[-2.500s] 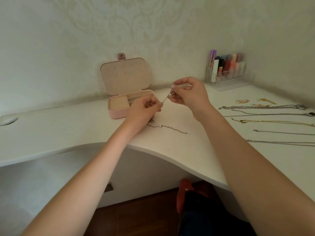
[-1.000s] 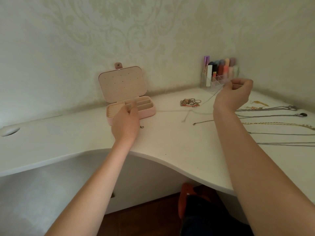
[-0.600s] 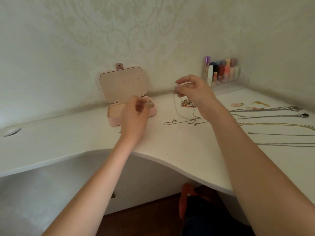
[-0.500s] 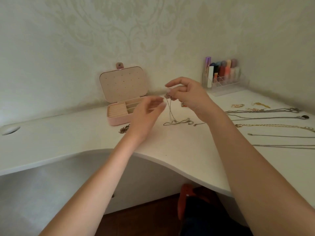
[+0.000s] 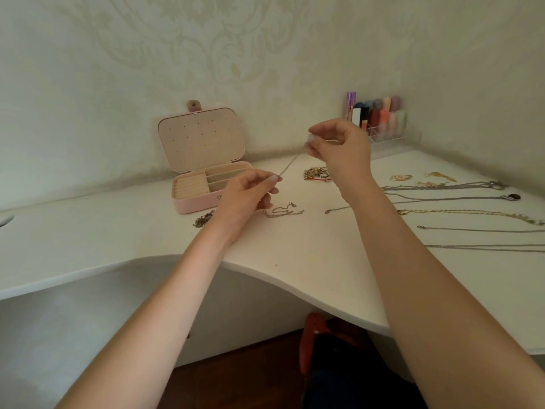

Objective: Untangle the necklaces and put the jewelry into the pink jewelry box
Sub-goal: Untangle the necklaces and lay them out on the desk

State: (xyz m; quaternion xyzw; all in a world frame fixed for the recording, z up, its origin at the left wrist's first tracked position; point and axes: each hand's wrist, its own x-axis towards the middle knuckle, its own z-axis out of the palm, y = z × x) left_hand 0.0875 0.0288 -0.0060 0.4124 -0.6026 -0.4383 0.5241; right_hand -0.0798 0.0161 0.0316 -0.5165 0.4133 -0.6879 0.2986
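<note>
White desk (image 5: 309, 255) bears jewelry box (image 5: 193, 199), necklaces (image 5: 460, 214).

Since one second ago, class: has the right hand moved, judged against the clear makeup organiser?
Yes. The right hand, then in front of the clear makeup organiser, now sits to its left, nearer the pink jewelry box, pinching a thin chain.

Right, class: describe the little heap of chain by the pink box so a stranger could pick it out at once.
Start at the open pink jewelry box on the white desk. Just in front of its right front corner, beside the left hand, lies a small dark bunched chain. Unlike the long necklaces stretched out straight on the right, it is heaped.
</note>
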